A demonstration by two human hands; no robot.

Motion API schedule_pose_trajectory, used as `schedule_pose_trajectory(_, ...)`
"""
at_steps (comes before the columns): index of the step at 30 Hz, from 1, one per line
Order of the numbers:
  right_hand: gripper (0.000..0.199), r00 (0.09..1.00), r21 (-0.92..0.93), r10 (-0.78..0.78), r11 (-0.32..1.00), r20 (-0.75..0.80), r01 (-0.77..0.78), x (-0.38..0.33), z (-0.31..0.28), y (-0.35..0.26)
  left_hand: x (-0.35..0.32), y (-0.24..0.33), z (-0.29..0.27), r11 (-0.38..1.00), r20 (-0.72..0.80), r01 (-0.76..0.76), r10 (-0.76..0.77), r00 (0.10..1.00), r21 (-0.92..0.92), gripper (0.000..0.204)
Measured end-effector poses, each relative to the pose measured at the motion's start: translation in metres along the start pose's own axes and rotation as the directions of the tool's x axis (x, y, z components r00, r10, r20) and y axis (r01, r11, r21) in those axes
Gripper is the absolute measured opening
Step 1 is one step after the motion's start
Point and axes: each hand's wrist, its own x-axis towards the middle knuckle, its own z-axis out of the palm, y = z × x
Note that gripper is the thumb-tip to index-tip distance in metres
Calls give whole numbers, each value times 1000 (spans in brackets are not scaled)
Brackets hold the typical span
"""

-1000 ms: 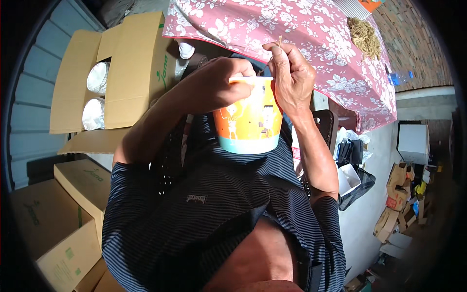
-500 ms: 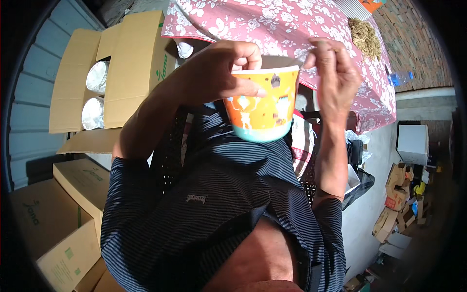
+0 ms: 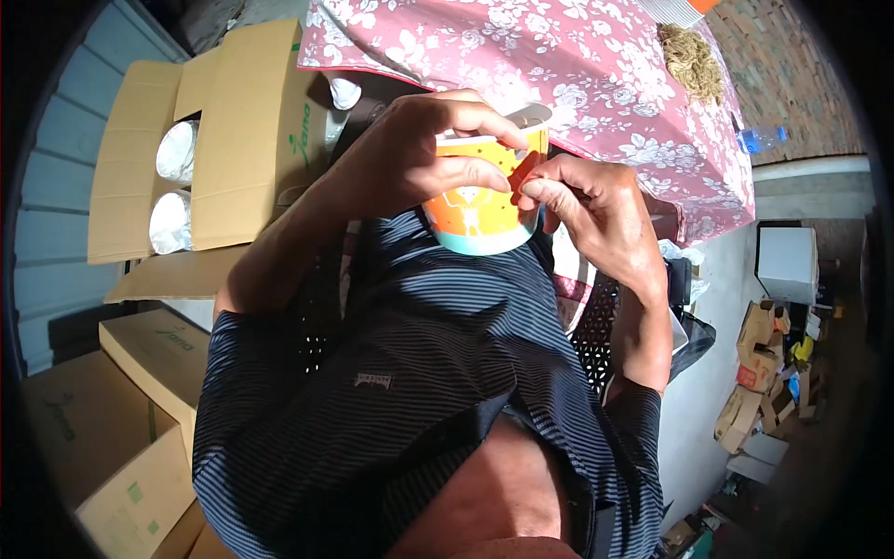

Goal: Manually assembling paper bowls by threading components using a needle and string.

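An orange and yellow paper tub (image 3: 480,238) with a pale teal base and printed figures is held above my lap, its open mouth tilted away from me. My left hand (image 3: 424,149) grips it at the left, thumb on the outer wall and fingers over the white rim. At the tub's right side my right hand (image 3: 601,210) is closed in a pinch, thumb against forefinger, close against the printed wall. Whatever those fingertips may hold is too small to make out, and the tub's inside is mostly hidden.
Ahead stands a table under a pink flowered cloth (image 3: 531,51), with a bundle of tan strands (image 3: 689,63) on it. A carton (image 3: 247,140) at the left holds silvery wrapped stacks (image 3: 175,151). Another open carton (image 3: 121,466) sits nearer. Cardboard scraps (image 3: 759,359) lie far right.
My right hand has come down and inward from beside the rim to the tub's right wall, its fingers now pinched. The tub has turned and shifted slightly left; my left hand still grips it.
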Motion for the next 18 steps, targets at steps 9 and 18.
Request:
schedule_pose_trajectory(9,16,1000,-226,-26,974,10,27,6,5,-15,3,12,12,980,-22,-2,7,1000,201,28)
schedule_pose_trajectory(18,21,999,-228,2,974,-32,-9,8,11,-19,1,9,11,996,-80,41,-34,996,83,10)
